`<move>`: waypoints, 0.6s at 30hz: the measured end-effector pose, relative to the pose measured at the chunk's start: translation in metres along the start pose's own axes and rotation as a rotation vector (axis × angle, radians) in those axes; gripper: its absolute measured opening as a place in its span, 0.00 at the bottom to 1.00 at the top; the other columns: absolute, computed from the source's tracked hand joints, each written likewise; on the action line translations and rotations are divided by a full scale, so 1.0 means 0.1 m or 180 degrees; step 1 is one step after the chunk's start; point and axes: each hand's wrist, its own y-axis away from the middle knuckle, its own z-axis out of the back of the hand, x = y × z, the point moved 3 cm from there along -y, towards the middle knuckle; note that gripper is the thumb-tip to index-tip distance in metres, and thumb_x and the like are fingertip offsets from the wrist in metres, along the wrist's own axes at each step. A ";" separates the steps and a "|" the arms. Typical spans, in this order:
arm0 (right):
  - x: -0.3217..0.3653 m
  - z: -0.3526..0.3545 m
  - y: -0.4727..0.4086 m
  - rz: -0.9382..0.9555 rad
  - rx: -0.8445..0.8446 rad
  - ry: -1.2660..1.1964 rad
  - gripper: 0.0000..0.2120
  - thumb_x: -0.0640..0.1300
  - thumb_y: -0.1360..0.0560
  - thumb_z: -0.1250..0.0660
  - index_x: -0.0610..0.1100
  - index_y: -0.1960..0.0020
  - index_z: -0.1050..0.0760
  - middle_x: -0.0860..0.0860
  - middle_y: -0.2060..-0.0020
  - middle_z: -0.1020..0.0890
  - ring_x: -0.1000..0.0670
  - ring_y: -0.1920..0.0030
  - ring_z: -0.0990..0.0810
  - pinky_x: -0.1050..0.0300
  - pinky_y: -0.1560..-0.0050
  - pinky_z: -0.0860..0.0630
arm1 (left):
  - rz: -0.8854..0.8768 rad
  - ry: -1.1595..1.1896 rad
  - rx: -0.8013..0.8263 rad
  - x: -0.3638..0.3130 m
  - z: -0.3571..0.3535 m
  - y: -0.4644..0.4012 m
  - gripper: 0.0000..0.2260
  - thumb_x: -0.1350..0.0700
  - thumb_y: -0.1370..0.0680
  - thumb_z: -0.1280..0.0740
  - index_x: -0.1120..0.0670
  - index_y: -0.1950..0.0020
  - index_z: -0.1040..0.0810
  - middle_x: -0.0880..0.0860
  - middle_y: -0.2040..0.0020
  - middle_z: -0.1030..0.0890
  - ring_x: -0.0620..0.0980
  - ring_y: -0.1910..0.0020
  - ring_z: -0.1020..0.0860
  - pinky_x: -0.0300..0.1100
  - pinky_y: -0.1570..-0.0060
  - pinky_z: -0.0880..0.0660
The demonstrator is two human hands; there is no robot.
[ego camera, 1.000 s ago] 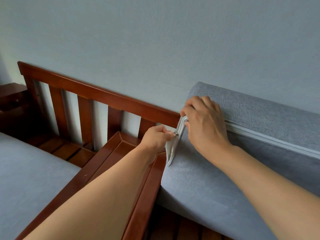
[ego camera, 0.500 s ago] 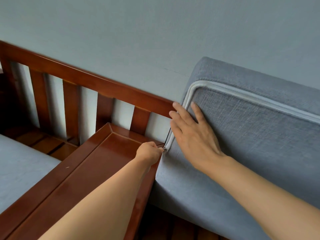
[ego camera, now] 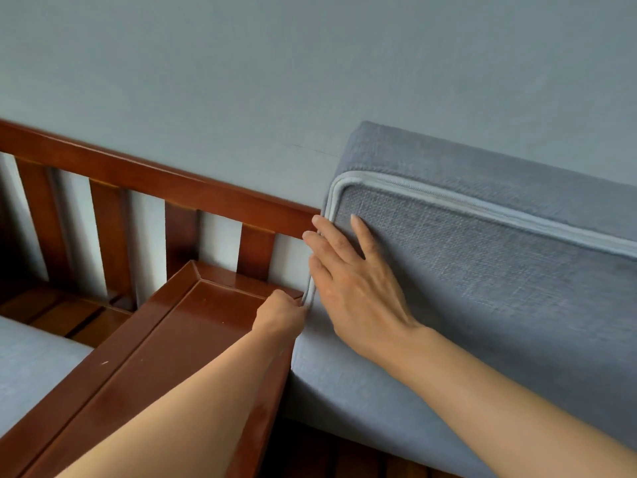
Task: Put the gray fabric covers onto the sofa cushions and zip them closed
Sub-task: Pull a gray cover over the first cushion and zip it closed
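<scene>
A cushion in its gray fabric cover (ego camera: 499, 288) stands tilted against the wall on the right. A pale zipper (ego camera: 448, 198) runs along its top edge and bends down the left side. My left hand (ego camera: 281, 313) is curled at the lower end of that zipper and pinches the zipper pull, which its fingers hide. My right hand (ego camera: 351, 281) lies flat on the cover with straight fingers, pressing the fabric beside the zipper's corner.
The brown wooden sofa frame (ego camera: 193, 326) with its slatted backrest (ego camera: 144, 181) runs to the left, close under my left forearm. Another gray cushion (ego camera: 31, 367) lies on the seat at far left. A gray wall stands behind.
The left hand has drawn the zipper pull down the cushion's left side, shutting the white gap. The right hand let go of the cover's corner and now lies flat on the fabric.
</scene>
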 end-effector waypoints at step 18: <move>-1.80 0.68 1.14 -0.2512 0.1017 -0.0281 0.46 0.54 0.44 0.20 0.41 0.31 0.32 0.39 0.34 0.28 0.38 0.34 0.29 0.36 0.37 0.33 | -0.3124 -0.2890 -0.0585 -2.18 0.04 1.21 0.40 0.51 0.27 0.33 0.46 0.24 0.56 0.51 0.23 0.54 0.56 0.25 0.54 0.58 0.30 0.52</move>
